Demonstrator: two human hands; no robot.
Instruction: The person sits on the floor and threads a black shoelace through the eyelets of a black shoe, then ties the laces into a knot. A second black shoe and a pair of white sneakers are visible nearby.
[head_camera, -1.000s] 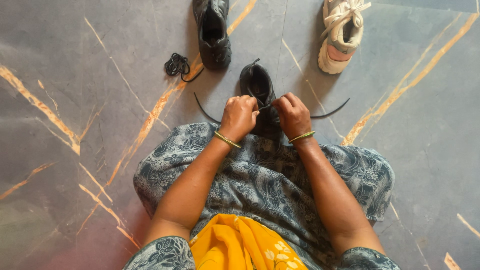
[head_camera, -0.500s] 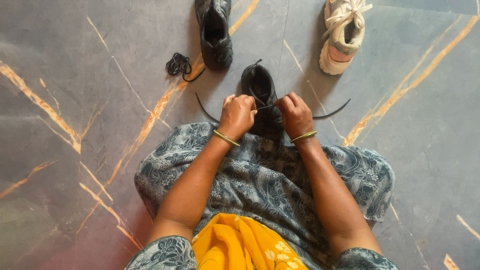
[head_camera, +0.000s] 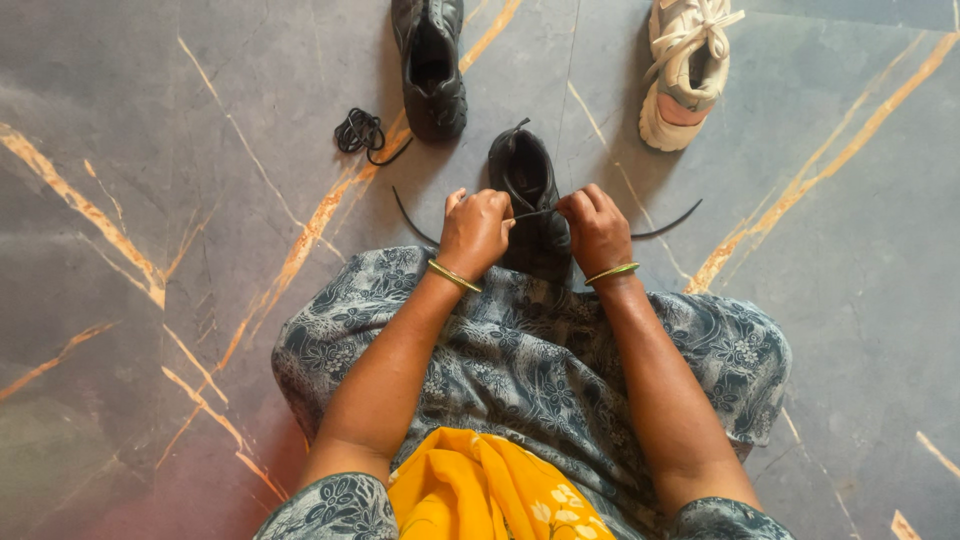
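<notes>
In the head view, a black shoe (head_camera: 530, 195) is standing on the grey marble floor (head_camera: 150, 120) just in front of the person's lap, its opening facing up and its toe end lying against the edge of the patterned blue-grey dress (head_camera: 520, 350). This shoe is serving as the landmark for everything else.

The left hand (head_camera: 475, 232) is resting at the shoe's left side, fingers curled tight and pinching a black lace (head_camera: 535, 213) that is running across the top of the shoe. The right hand (head_camera: 597, 228) is sitting at the shoe's right side, likewise closed around the same lace, so the short stretch between the two fists is lying taut over the shoe. One loose end of the lace is trailing out past the left of the shoe onto the floor, and the other is curving away to the right of it. Each wrist is wearing a thin green bangle (head_camera: 453, 277).

Beyond the shoe and slightly left, a second black shoe (head_camera: 430, 65) is lying apart from it. A loose coil of black lace (head_camera: 358, 131) is lying left of that pair. A white sneaker (head_camera: 685, 70) is sitting farther off, up and to the right of the shoe. A yellow cloth (head_camera: 480, 490) is showing at the near edge, well behind the shoe.
</notes>
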